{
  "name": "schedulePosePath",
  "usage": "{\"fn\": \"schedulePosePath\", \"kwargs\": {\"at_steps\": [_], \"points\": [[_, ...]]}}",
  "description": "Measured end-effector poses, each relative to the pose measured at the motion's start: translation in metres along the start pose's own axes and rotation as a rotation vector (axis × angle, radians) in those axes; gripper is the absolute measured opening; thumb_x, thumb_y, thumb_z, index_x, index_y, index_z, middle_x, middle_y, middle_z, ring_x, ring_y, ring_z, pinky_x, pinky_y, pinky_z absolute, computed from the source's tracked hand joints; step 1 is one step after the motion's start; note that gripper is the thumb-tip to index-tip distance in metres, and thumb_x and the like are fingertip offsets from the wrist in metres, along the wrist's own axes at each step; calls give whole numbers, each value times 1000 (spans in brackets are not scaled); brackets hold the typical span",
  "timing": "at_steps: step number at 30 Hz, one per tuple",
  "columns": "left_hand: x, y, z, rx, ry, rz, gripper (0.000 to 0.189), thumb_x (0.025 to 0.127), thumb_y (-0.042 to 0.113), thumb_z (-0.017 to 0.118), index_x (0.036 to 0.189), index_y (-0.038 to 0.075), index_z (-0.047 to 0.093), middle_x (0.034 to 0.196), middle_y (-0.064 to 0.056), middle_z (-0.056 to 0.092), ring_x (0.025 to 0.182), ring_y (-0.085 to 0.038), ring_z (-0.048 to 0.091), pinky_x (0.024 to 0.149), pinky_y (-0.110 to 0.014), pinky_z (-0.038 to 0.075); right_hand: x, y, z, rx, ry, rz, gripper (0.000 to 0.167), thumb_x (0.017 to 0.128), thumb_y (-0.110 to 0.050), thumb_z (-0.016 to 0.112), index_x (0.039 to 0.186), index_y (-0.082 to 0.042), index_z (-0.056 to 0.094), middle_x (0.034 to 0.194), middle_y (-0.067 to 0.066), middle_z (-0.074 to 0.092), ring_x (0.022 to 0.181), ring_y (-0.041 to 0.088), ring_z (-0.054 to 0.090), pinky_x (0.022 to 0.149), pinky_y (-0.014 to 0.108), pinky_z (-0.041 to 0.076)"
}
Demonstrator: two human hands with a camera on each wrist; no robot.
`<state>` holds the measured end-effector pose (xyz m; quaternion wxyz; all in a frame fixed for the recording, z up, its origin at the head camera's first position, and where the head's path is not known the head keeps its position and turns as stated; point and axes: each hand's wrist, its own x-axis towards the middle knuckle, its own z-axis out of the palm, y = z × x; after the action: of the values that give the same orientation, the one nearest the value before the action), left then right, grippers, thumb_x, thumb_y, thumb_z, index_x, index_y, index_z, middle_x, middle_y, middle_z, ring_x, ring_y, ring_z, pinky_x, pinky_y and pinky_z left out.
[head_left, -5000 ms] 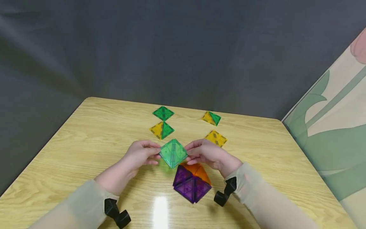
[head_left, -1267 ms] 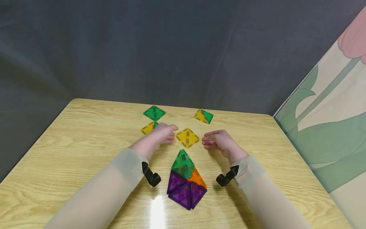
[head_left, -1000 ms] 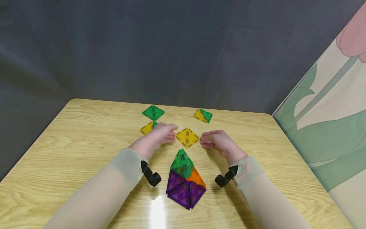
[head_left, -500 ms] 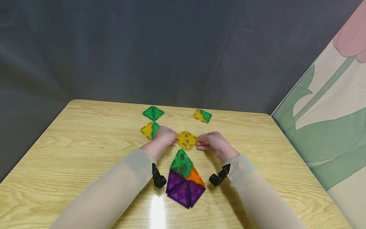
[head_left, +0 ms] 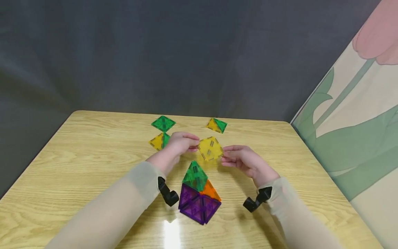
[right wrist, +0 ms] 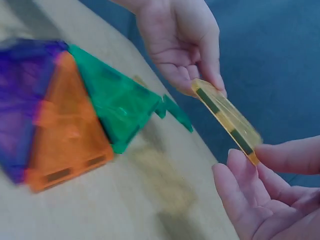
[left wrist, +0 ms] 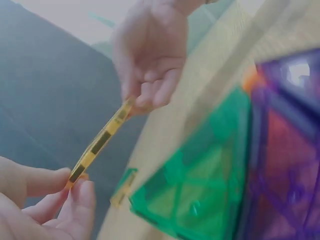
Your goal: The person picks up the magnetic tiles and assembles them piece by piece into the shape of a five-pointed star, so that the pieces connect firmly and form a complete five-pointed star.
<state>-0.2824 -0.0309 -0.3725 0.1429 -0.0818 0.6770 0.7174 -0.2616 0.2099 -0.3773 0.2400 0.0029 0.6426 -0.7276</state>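
Note:
Between both hands, a yellow translucent magnetic tile pair (head_left: 210,148), shaped as a diamond, is held up off the table. My left hand (head_left: 180,145) pinches its left corner between thumb and fingers. The opposite corner is pinched by my right hand (head_left: 245,159). Both wrist views show the yellow tiles (left wrist: 101,142) edge-on, with dark magnets along the rim. Below the hands stands a raised structure of magnetic tiles: purple triangles (head_left: 196,206) in front, an orange triangle (head_left: 210,191) on the right, and a green diamond (head_left: 195,176) sloping at the back.
Farther back on the wooden table (head_left: 102,155) lie a green diamond (head_left: 163,123) and a yellow-green diamond (head_left: 157,141), partly behind the left hand. Another yellow-green diamond (head_left: 217,125) lies at the back right. A dark curtain (head_left: 186,58) hangs behind.
The green diamond held five seconds ago now sits on the structure. Both hands moved to the yellow diamond, took its corners, and lifted it from the table, tilting it.

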Motion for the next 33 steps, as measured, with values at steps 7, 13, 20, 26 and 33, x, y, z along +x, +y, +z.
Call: {"fn": "schedulePosePath", "kwargs": {"at_steps": [7, 13, 20, 26, 33], "points": [[-18, 7, 13, 248, -185, -10, 14, 92, 12, 72, 103, 5, 75, 95, -6, 72, 87, -23, 67, 91, -42, 50, -53, 16, -3, -106, -98, 0, 9, 93, 0, 62, 102, -2, 62, 88, 5, 68, 79, 13, 67, 73, 24, 56], [-20, 1, 19, 453, -325, 17, 11, 91, 16, 73, 98, 8, 77, 98, 0, 71, 103, -25, 61, 105, -52, 34, -73, 40, 4, -115, -105, 19, 12, 89, -2, 68, 98, -3, 60, 84, 0, 68, 75, 10, 63, 63, 21, 51], [-17, 0, 28, 644, -430, 144, 7, 88, 9, 75, 91, 3, 78, 88, 0, 72, 90, -16, 63, 95, -37, 47, -79, 60, 5, -127, -85, 53, 13, 88, 0, 69, 97, -2, 60, 80, 0, 68, 71, 11, 62, 58, 21, 49], [-13, -1, 31, 745, -511, 155, 5, 89, 7, 74, 89, 3, 77, 86, 1, 71, 85, -14, 61, 83, -28, 49, -78, 65, 7, -119, -96, 45, 18, 86, 0, 71, 102, 1, 62, 82, 3, 70, 70, 12, 64, 56, 20, 49], [-7, -6, 32, 798, -563, 152, 5, 90, 3, 71, 90, 2, 76, 86, 0, 71, 81, -11, 60, 76, -23, 49, -74, 69, 9, -151, -80, 42, 14, 85, 4, 70, 95, 0, 61, 79, 4, 70, 68, 14, 63, 54, 20, 48]]}}
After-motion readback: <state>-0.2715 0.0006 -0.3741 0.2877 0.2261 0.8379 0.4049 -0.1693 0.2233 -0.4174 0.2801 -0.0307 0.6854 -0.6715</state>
